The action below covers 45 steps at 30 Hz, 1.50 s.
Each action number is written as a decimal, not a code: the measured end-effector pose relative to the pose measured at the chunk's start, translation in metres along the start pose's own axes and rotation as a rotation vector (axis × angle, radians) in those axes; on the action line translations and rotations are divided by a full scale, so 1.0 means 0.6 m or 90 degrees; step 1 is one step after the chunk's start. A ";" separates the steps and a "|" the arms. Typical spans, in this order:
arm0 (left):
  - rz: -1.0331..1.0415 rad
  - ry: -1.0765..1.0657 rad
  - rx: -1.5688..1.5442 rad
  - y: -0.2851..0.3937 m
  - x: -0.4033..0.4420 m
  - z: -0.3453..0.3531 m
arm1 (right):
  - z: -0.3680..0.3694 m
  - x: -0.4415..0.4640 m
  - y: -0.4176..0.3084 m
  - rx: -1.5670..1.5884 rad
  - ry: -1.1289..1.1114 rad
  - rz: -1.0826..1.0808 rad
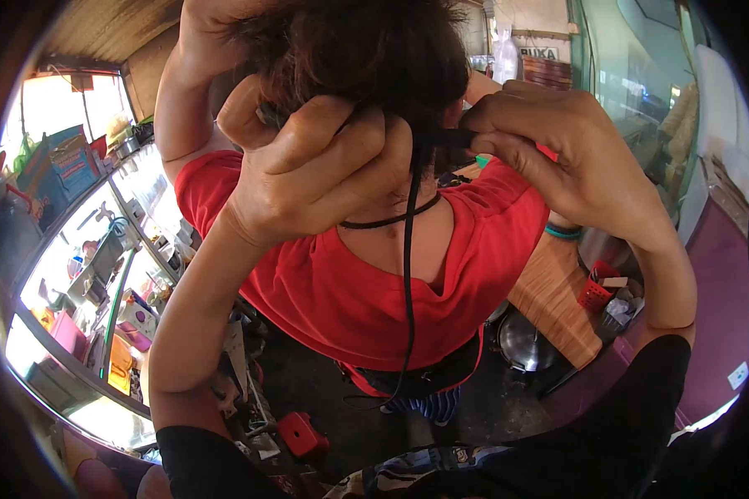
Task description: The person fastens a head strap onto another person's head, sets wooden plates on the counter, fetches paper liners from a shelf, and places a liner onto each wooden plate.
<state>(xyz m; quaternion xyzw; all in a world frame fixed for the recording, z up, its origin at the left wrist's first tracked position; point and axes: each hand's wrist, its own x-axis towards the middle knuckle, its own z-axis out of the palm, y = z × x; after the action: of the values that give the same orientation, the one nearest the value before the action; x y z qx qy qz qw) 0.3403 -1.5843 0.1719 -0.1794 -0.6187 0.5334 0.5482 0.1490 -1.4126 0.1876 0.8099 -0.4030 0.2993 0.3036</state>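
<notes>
Other person, in red shirt (374, 312), stands w/ back to the head cam; wearer's bare hands are both up at the nape. Strap (451, 138), black, sits at bk of neck just under the hair (358, 50), btwn the two hands. R grip (562, 150) is closed on the strap's R end, thumb & index pinching it. L grip (316, 170) has fingers curled in against the hair on L side of nape, knuckles facing the cam; palm side is hidden, so can't tell if it's grasping anything

Cord (409, 258), thin & blk, hangs from nr the strap down over the red shirt, its low end curving by the waist bag (416, 381). Neck cord (370, 225), also blk, rounds the base of the neck & crosses the hanging cord. Other person's L arm (190, 108) is raised, elbow bent, up by the head

R side: wood bench (553, 283), red basket (595, 293) nr its far-R edge, steel pot (526, 343) just L of it. L side: glass case (81, 368) w/ mixed kitchen stuff, blue box (68, 166) on top. Red stool (303, 436) is on the dark floor below
</notes>
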 end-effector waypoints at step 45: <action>-0.037 0.041 0.102 0.001 -0.016 0.025 | 0.026 -0.006 0.073 0.207 0.109 -0.113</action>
<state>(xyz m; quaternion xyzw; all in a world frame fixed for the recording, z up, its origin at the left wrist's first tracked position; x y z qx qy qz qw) 0.3304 -1.5987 0.1696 -0.1342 -0.5610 0.5590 0.5956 0.1146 -1.4435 0.1861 0.8521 -0.2490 0.4004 0.2270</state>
